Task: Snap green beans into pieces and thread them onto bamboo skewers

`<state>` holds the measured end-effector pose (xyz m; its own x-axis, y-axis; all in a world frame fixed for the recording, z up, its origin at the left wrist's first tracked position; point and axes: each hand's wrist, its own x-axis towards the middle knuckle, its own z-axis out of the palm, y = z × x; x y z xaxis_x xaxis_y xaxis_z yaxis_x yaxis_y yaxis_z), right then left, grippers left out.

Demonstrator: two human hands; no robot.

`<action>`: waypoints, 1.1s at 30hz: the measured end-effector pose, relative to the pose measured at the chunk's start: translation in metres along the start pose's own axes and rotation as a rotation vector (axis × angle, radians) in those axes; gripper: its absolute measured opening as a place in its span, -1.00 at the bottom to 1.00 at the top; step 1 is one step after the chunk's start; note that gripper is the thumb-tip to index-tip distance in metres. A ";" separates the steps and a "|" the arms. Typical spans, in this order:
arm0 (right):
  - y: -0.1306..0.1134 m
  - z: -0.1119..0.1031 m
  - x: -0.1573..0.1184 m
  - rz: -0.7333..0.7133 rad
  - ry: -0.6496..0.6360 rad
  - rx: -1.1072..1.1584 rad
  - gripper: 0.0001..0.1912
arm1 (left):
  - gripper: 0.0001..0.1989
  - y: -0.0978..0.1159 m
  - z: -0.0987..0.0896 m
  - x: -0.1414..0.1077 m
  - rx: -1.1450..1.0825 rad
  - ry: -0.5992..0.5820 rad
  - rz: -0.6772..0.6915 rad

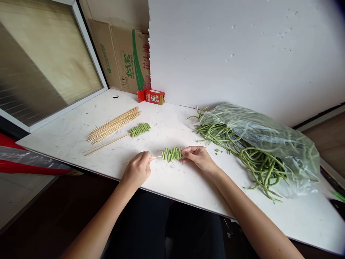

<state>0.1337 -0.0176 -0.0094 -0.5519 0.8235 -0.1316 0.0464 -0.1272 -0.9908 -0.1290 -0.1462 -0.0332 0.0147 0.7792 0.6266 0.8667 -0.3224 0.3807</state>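
Note:
My left hand (137,167) is closed round a thin wooden skewer (156,157) near the table's front edge. Cut green bean pieces (172,154) are threaded crosswise in a row on its right part. My right hand (198,157) pinches at the right end of that row, thumb and fingers on the last pieces; the skewer's tip is hidden there. Beyond my left hand lies another skewer of bean pieces (140,129), its bare stick pointing left. A bundle of bare wooden skewers (114,124) rests behind it.
Long green beans (258,162) spill from a clear plastic bag (269,126) on the right. A small red box (155,96) stands at the back before a cardboard carton (121,61). A framed glass panel (51,54) borders the white table (167,198) on the left.

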 end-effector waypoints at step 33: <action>-0.034 -0.077 -0.012 -0.099 -0.039 -0.766 -0.88 | -0.84 -0.004 0.004 -0.002 0.032 0.042 -0.019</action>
<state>0.2032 0.0193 0.0231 -0.6115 0.7894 -0.0542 0.5507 0.3754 -0.7456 -0.1305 -0.1445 -0.0382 -0.0224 0.7613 0.6480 0.8823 -0.2897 0.3710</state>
